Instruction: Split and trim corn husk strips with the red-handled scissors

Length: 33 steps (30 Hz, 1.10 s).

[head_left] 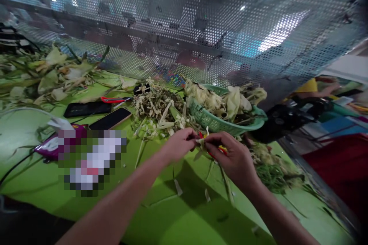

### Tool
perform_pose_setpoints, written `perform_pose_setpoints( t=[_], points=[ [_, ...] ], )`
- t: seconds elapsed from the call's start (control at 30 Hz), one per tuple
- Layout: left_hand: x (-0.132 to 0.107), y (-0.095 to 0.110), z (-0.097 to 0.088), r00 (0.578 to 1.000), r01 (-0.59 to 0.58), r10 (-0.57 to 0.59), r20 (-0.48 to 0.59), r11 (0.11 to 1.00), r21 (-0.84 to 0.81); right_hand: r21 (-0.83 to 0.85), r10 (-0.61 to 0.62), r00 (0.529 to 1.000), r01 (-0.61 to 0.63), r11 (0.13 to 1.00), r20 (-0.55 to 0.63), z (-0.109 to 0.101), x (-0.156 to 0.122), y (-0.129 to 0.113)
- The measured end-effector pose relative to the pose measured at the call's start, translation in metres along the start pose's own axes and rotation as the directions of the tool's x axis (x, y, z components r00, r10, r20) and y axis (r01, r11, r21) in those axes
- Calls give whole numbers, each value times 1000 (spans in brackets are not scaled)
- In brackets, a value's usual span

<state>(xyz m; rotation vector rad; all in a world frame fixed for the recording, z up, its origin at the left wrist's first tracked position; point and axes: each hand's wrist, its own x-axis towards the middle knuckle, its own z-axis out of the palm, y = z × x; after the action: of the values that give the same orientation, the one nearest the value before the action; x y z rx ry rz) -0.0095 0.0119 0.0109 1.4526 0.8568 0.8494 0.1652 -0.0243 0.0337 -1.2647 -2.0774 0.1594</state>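
Close together over the green table, my two hands meet at a small pale strip of corn husk (200, 144). My left hand (181, 143) pinches its left side with thumb and fingertips. On the other side, the thumb and fingers of my right hand (234, 157) are closed on the same strip. A red and yellow tool (212, 155) shows behind and under my right fingers; most of it is hidden, and I cannot tell whether that hand holds it. Beyond my hands stands a green plastic basket (218, 125) holding dried corn husks (234, 101).
A heap of husk scraps (161, 109) lies left of the basket, a larger husk pile (48, 72) at far left. Two phones (110, 119), a red cutter (115, 100) and a purple corded device (53, 147) lie at left. Green string (270, 178) lies at right. A perforated metal screen (172, 26) rises behind.
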Motion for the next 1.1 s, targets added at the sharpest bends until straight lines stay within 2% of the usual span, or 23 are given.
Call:
perform_pose_setpoints(
  t=[0.13,0.23,0.37,0.53,0.6,0.67,0.73,0.8,0.87,0.93,1.0,1.1],
  points=[
    [-1,1,0,1000,5,-4,17,996,-84,-16,9,999,-10,1000,-40,1,-3,-2],
    [-5,6,-1,998,53,-48,37,988,-147,-76,-11,998,6,997,-69,-1,-5,-4],
    [-11,11,-2,999,46,-43,28,988,-150,-145,-76,994,64,987,-79,-3,-6,-8],
    [-10,12,2,994,87,-76,76,984,-156,-152,-154,984,139,978,-89,-1,-7,-11],
    [-8,11,4,996,62,-50,72,983,-174,-109,-127,986,115,987,-110,0,-7,-9],
    [-6,8,7,1000,24,-21,19,982,-187,-34,-64,980,58,998,-190,0,-5,-5],
    [-4,5,8,999,-14,4,-50,982,-190,51,32,955,-18,999,-294,-3,-1,0],
    [-3,1,9,994,-49,30,-101,982,-185,134,139,936,-100,986,-323,-5,2,4],
    [-2,-1,9,990,-72,51,-133,985,-155,230,246,945,-195,953,-217,-7,5,7],
    [-1,-3,10,985,-81,64,-159,991,-105,345,322,946,-294,892,-27,-5,6,7],
    [-1,-5,11,985,-79,67,-162,994,-73,448,350,926,-376,812,142,-1,6,6],
    [-2,-6,13,990,-59,47,-133,995,-85,541,354,902,-431,722,247,5,5,4]
  ],
)
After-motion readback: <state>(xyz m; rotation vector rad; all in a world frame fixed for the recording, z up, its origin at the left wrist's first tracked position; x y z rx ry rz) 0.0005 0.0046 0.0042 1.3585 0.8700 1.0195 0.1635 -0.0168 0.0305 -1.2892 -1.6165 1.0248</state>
